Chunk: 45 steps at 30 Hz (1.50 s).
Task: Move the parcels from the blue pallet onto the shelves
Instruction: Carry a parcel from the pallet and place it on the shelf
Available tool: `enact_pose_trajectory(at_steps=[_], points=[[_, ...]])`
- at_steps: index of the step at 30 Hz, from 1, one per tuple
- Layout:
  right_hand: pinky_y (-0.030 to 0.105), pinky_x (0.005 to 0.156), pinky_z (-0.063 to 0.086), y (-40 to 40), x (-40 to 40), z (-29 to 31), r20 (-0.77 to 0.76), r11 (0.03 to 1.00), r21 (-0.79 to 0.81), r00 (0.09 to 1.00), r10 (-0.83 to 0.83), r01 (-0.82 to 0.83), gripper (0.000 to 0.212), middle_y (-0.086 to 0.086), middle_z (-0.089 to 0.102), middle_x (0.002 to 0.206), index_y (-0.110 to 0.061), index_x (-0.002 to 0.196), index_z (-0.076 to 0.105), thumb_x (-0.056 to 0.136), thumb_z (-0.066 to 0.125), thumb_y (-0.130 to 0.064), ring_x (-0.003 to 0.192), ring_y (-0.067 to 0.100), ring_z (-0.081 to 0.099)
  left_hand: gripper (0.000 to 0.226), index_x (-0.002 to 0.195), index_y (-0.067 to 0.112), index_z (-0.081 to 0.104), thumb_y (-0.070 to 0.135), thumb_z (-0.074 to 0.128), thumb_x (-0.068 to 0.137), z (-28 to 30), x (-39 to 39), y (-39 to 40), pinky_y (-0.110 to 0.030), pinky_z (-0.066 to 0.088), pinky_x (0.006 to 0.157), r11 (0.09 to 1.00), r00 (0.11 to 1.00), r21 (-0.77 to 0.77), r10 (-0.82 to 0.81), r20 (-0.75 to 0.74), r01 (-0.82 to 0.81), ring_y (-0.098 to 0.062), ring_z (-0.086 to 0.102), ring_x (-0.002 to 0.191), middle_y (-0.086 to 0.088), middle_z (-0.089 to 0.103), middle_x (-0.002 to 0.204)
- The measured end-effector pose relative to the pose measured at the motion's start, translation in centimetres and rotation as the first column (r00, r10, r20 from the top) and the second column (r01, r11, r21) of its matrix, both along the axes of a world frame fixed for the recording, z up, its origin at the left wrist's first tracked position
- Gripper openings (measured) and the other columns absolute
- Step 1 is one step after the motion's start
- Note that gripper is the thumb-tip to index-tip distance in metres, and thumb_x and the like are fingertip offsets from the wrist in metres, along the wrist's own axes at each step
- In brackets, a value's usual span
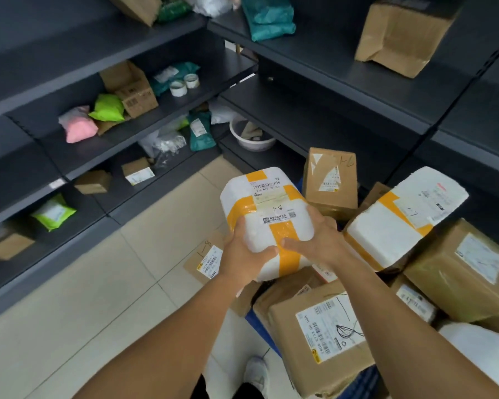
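The left hand [244, 251] grips the near left corner of a white foam box [267, 217], thumb lying across the top face and fingers curled under out of sight; the right hand [319, 236] clasps the near right side the same way, thumb on top beside the orange tape. Between them the box is held in the air, clear of the heap, above the floor and the left edge of the pile. It looks like a rigid foam case banded with orange tape and carrying a label marked 8-1: probably light for its bulk, stiff enough not to sag, but the smooth tape may be slick and foam corners dent or crumble under hard squeezing, so a two-sided hold with fingers underneath seems the sound way to carry it. To the right lies a second foam box [406, 217], tilted on brown cartons [455, 272], with a taller carton [330, 182] standing behind and a big labelled carton [320, 335] near; a strip of the blue pallet [261, 329] shows beneath them. Dark shelves [314, 61] wrap the left and far sides, holding green and pink bags [78, 128], small cartons, tape rolls [183, 84] and a basin [251, 136]. The far shelf straight ahead has bare room, a likely place for the box.
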State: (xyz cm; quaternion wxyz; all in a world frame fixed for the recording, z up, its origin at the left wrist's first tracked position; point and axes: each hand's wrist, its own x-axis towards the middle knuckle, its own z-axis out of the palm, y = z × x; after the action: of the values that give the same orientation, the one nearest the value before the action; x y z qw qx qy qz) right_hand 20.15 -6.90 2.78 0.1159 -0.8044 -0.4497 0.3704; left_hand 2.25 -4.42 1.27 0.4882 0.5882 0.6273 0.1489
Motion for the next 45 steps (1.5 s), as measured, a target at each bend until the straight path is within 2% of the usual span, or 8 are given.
enact_pose_trajectory(at_steps=[6, 10, 14, 21, 26, 33, 38, 45], points=[[0.048, 0.108, 0.031, 0.6, -2.7, 3.0, -0.036, 0.974, 0.226, 0.999, 0.007, 0.002, 0.102, 0.003, 0.021, 0.149, -0.038, 0.15, 0.008, 0.074, 0.072, -0.057, 0.136, 0.034, 0.025, 0.099, 0.148, 0.035, 0.021, 0.041, 0.081, 0.069, 3.0, -2.9, 1.0, -0.034, 0.041, 0.101, 0.982, 0.998, 0.181, 0.04, 0.054, -0.049, -0.017, 0.038, 0.128, -0.001, 0.033, 0.14], [0.044, 0.104, 0.036, 1.8, -5.3, 5.0, -0.054, 0.934, 0.355, 0.997, 0.057, -0.035, 0.099, -0.001, 0.023, 0.145, -0.04, 0.148, 0.013, 0.072, 0.075, -0.053, 0.134, 0.03, 0.026, 0.098, 0.148, 0.038, 0.02, 0.034, 0.08, 0.071, 5.1, -5.5, 1.8, -0.015, 0.038, 0.091, 0.953, 0.992, 0.282, 0.083, 0.096, -0.107, -0.004, 0.032, 0.122, 0.006, 0.032, 0.14], [0.036, 0.097, 0.034, 3.4, -9.1, 6.9, -0.062, 0.898, 0.434, 0.993, 0.1, -0.064, 0.099, -0.003, 0.019, 0.143, -0.039, 0.148, 0.013, 0.073, 0.076, -0.048, 0.13, 0.028, 0.026, 0.101, 0.148, 0.039, 0.019, 0.032, 0.081, 0.069, 7.0, -9.1, 2.5, -0.028, 0.033, 0.107, 0.918, 0.981, 0.354, 0.14, 0.138, -0.18, -0.006, 0.03, 0.13, 0.005, 0.032, 0.144], [0.033, 0.09, 0.031, 6.0, -18.8, 9.5, -0.048, 0.844, 0.517, 0.98, 0.195, -0.142, 0.098, -0.003, 0.022, 0.143, -0.042, 0.145, 0.014, 0.07, 0.076, -0.046, 0.127, 0.026, 0.027, 0.1, 0.151, 0.033, 0.014, 0.023, 0.078, 0.075, 9.9, -18.5, 2.8, -0.017, 0.021, 0.102, 0.866, 0.96, 0.418, 0.224, 0.168, -0.275, 0.002, 0.022, 0.126, 0.008, 0.021, 0.149], [0.038, 0.1, 0.032, 6.4, -28.3, 11.3, -0.062, 0.814, 0.541, 0.956, 0.287, -0.21, 0.1, -0.002, 0.022, 0.144, -0.04, 0.148, 0.013, 0.071, 0.077, -0.046, 0.129, 0.028, 0.026, 0.099, 0.151, 0.034, 0.012, 0.022, 0.076, 0.077, 12.5, -27.9, 1.7, -0.016, 0.022, 0.1, 0.822, 0.94, 0.458, 0.3, 0.159, -0.34, 0.005, 0.021, 0.12, 0.01, 0.018, 0.149], [0.026, 0.091, 0.024, 4.8, -43.8, 13.8, -0.038, 0.741, 0.594, 0.909, 0.416, -0.314, 0.097, -0.002, 0.023, 0.143, -0.038, 0.149, 0.017, 0.073, 0.077, -0.044, 0.128, 0.027, 0.026, 0.094, 0.149, 0.035, 0.017, 0.026, 0.076, 0.076, 15.2, -43.3, -2.1, -0.027, 0.029, 0.107, 0.748, 0.901, 0.509, 0.405, 0.158, -0.426, -0.008, 0.025, 0.135, 0.011, 0.023, 0.148], [0.026, 0.091, 0.025, 3.0, -54.9, 14.3, -0.042, 0.694, 0.61, 0.86, 0.509, -0.381, 0.095, -0.003, 0.026, 0.139, -0.041, 0.148, 0.019, 0.072, 0.076, -0.048, 0.124, 0.027, 0.028, 0.072, 0.106, 0.069, 0.023, 0.029, 0.075, 0.076, 16.8, -53.8, -6.0, -0.032, 0.046, 0.091, 0.709, 0.88, 0.54, 0.452, 0.147, -0.454, 0.002, 0.025, 0.112, 0.025, 0.032, 0.117], [0.027, 0.09, 0.03, 0.3, -68.9, 13.9, -0.075, 0.624, 0.584, 0.731, 0.679, -0.52, 0.093, -0.006, 0.024, 0.136, -0.043, 0.148, 0.016, 0.075, 0.073, -0.049, 0.124, 0.022, 0.023, 0.088, 0.145, 0.04, 0.015, 0.033, 0.073, 0.079, 15.9, -66.7, -11.3, -0.021, 0.035, 0.088, 0.635, 0.765, 0.506, 0.638, 0.083, -0.584, -0.002, 0.023, 0.113, 0.006, 0.023, 0.136]])
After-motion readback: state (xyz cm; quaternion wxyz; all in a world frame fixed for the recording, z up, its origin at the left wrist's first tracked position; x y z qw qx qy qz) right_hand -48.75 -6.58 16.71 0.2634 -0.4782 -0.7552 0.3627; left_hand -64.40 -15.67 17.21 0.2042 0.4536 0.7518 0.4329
